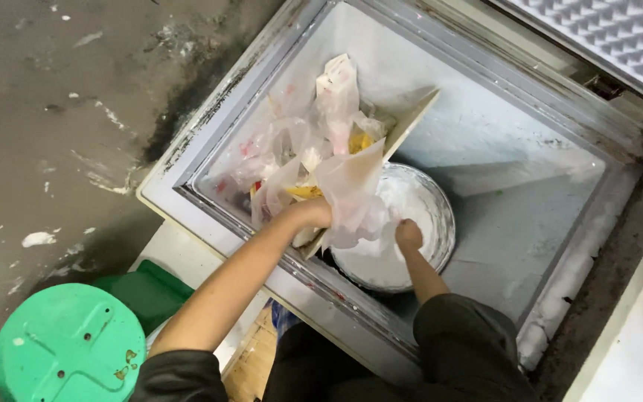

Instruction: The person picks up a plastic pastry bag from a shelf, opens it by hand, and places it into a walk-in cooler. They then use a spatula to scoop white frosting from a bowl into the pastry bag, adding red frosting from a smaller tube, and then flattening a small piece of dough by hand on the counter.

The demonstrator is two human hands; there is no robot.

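Inside the open chest freezer (560, 223), the left hand (312, 212) grips the near edge of a tray (411, 119) piled with plastic bags (314, 149), tilting it up. The right hand (408, 234), seemingly closed in a fist, rests in the frosty white bowl (418, 216) beneath the tray. A green stool (68, 346) stands outside by the left arm.

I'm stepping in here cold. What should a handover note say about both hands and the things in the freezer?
Left hand: gripping a tilted white tray piled with plastic bags, held up inside the open chest freezer.
Right hand: closed, reaching into the round white bucket beneath the tray; what it grips is hidden.
Done: tray lifted off the bucket.
Left: cannot tell.
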